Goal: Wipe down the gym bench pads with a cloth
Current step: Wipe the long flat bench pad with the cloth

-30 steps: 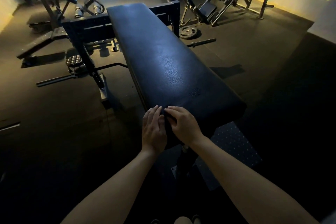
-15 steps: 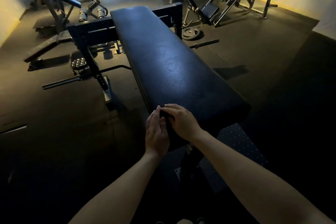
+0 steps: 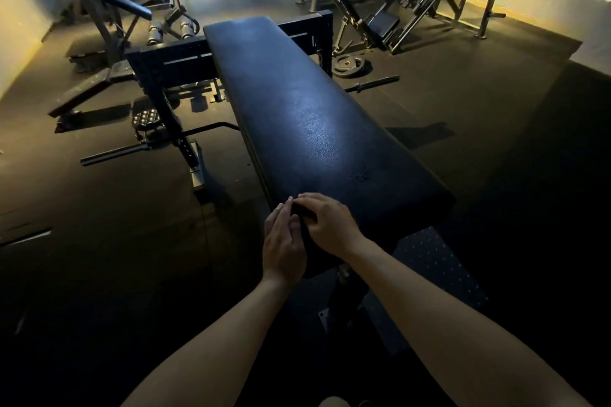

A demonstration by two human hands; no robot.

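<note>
A long black bench pad (image 3: 307, 116) runs away from me. Both hands are at its near left corner. My right hand (image 3: 330, 225) lies on top of the pad, fingers bent over a dark cloth (image 3: 305, 220) that is hard to tell from the pad. My left hand (image 3: 282, 241) is beside it at the pad's left edge, fingers straight and touching the cloth's fold. Most of the cloth is hidden under the hands.
The bench's black upright frame (image 3: 165, 76) stands to the left, with a barbell bar (image 3: 115, 154) on the floor by it. A weight plate (image 3: 348, 65) and a short bar (image 3: 373, 83) lie on the right. Other machines (image 3: 413, 3) fill the back.
My left hand has turned from lying flat on the pad to edge-on along its left side. My right hand's fingers have curled more over the cloth. Both stay at the corner.
</note>
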